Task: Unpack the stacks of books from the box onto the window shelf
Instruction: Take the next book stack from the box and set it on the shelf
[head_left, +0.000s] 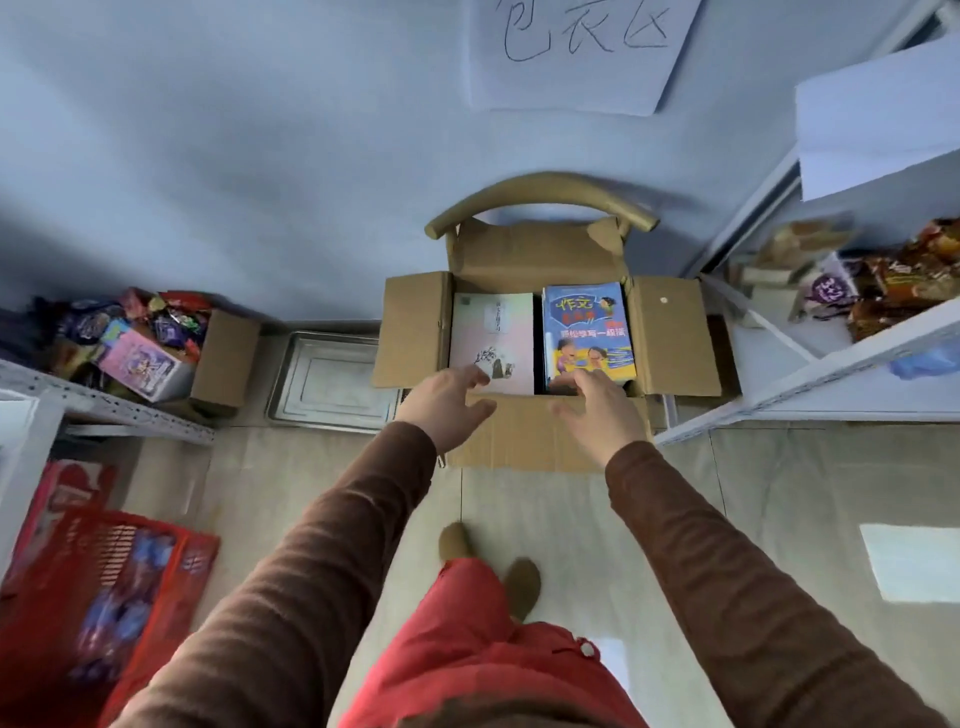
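Observation:
An open cardboard box (410, 332) stands on a chair against the wall, flaps folded out. Inside lie two stacks side by side: a pale pink-white book stack (496, 332) on the left and a blue-covered book stack (587, 327) on the right. My left hand (447, 405) reaches over the box's near flap, fingers spread, fingertips at the near edge of the pale stack. My right hand (597, 410) stretches out with relaxed fingers at the near edge of the blue stack. Neither hand holds anything. No window shelf is in view.
The wooden chair back (540, 195) curves behind the box. A metal tray (291, 384) lies left of the chair. A shelf with snack packets (130, 338) stands at the left, a white shelf rack (831, 364) at the right, a red basket (104, 587) on the floor.

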